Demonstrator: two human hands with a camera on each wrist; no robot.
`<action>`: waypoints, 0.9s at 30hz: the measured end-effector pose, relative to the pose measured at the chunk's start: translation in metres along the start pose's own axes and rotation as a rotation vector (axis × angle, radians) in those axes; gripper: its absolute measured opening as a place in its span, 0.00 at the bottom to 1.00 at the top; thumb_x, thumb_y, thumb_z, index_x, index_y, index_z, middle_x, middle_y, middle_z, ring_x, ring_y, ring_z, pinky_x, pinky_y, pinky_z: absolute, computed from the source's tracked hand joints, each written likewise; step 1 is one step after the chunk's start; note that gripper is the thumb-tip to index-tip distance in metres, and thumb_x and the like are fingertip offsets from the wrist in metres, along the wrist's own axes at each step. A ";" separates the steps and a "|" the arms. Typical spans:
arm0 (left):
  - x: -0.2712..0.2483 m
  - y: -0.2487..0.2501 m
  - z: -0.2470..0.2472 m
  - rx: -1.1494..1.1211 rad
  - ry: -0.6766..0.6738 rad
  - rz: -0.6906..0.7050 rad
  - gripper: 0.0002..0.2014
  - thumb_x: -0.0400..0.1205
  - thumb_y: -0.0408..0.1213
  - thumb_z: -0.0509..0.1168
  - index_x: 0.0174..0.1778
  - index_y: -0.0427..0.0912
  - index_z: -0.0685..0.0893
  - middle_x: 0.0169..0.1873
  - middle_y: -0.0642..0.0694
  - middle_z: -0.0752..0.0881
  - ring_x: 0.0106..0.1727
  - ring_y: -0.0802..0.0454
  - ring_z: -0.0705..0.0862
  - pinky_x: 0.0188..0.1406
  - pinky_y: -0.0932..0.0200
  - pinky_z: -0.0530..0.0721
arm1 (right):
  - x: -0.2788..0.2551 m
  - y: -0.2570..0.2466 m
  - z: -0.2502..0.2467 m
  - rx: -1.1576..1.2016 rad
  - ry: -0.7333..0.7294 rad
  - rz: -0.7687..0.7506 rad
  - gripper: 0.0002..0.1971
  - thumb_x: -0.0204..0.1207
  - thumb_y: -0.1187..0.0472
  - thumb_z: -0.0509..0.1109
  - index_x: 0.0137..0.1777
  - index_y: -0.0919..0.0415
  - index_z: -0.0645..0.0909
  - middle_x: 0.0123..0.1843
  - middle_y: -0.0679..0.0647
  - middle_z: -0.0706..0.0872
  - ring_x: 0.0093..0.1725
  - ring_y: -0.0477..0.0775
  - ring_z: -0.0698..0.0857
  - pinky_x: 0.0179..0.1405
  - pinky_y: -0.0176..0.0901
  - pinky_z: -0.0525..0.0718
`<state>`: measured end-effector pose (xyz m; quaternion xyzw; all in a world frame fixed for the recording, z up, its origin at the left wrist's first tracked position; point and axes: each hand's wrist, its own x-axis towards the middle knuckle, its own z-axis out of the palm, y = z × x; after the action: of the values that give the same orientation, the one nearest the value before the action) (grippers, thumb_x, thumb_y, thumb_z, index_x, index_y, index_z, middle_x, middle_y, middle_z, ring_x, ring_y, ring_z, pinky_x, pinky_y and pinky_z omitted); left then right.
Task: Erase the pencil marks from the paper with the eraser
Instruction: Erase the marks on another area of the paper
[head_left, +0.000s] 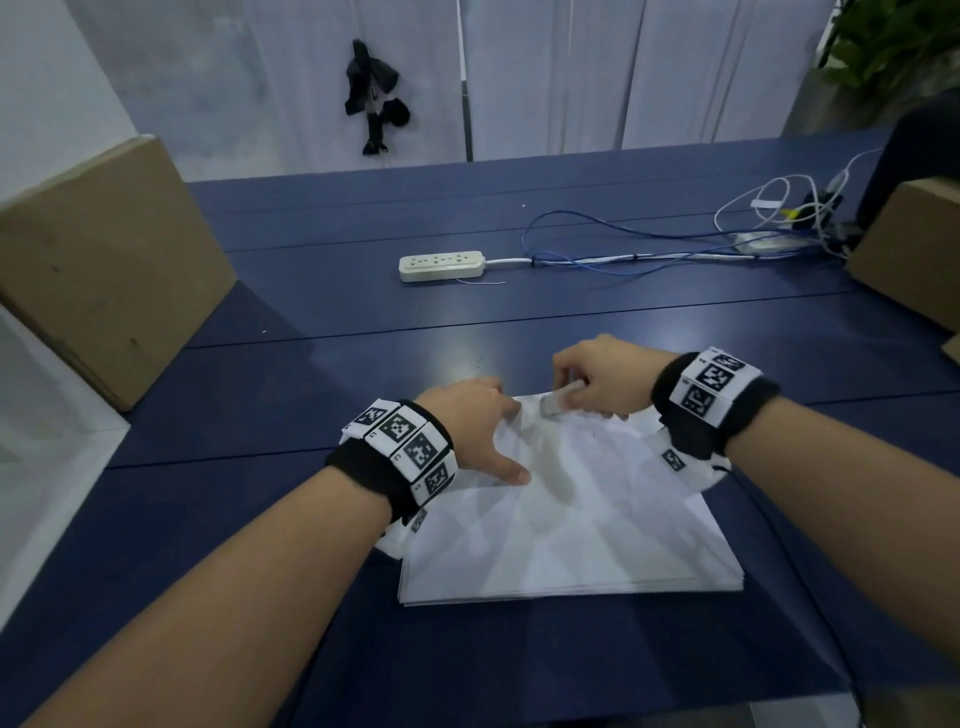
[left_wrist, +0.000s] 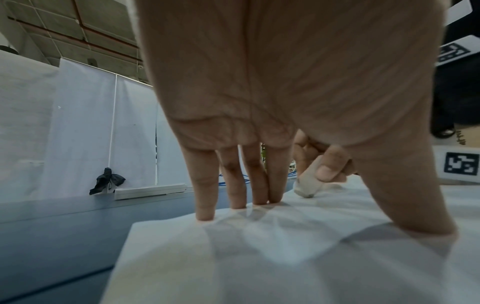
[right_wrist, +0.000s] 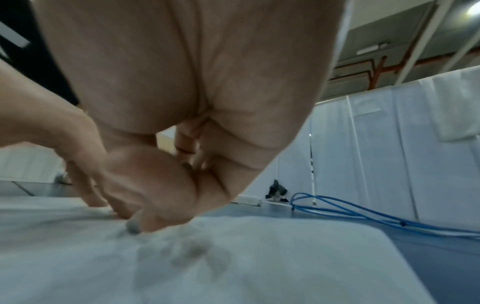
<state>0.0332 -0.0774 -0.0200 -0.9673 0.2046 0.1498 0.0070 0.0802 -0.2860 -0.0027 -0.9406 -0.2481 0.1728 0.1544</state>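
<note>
A stack of white paper (head_left: 597, 530) lies on the blue table in front of me. My left hand (head_left: 478, 431) presses its far left part with straight, spread fingers (left_wrist: 233, 185) and thumb. My right hand (head_left: 597, 384) pinches a greyish white eraser (head_left: 556, 397) between thumb and fingers, its tip down on the sheet near the far edge. The left wrist view shows the eraser (left_wrist: 307, 185) touching the paper (left_wrist: 285, 257). In the right wrist view the eraser tip (right_wrist: 133, 225) meets the paper (right_wrist: 182, 267), with faint grey smudges just in front.
The blue table (head_left: 363, 322) carries a white power strip (head_left: 441, 266) with blue and white cables (head_left: 649, 249) running to the far right. Cardboard boxes stand at the left (head_left: 104, 270) and the right (head_left: 909, 249). White curtains hang behind the table.
</note>
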 end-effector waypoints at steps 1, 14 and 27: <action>0.000 -0.001 0.001 0.003 0.007 0.001 0.38 0.66 0.73 0.70 0.66 0.54 0.80 0.56 0.53 0.76 0.56 0.50 0.80 0.49 0.49 0.83 | -0.001 0.000 0.001 -0.002 0.015 -0.002 0.10 0.78 0.49 0.73 0.46 0.56 0.82 0.36 0.56 0.90 0.28 0.60 0.87 0.19 0.42 0.84; -0.003 0.000 0.000 0.018 0.015 0.017 0.38 0.68 0.73 0.69 0.68 0.52 0.79 0.57 0.53 0.75 0.57 0.50 0.80 0.50 0.49 0.83 | -0.009 0.003 0.001 -0.014 -0.106 -0.021 0.08 0.79 0.51 0.74 0.47 0.54 0.82 0.33 0.51 0.89 0.24 0.51 0.81 0.20 0.41 0.81; -0.003 0.002 -0.002 0.003 0.010 0.021 0.39 0.69 0.70 0.71 0.72 0.50 0.78 0.60 0.54 0.75 0.59 0.51 0.80 0.48 0.52 0.81 | -0.015 0.006 0.006 0.106 -0.275 -0.039 0.04 0.78 0.59 0.75 0.50 0.57 0.85 0.30 0.49 0.87 0.24 0.51 0.79 0.23 0.41 0.80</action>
<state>0.0306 -0.0787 -0.0170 -0.9659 0.2149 0.1445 0.0060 0.0675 -0.2973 -0.0063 -0.8936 -0.2756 0.3099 0.1718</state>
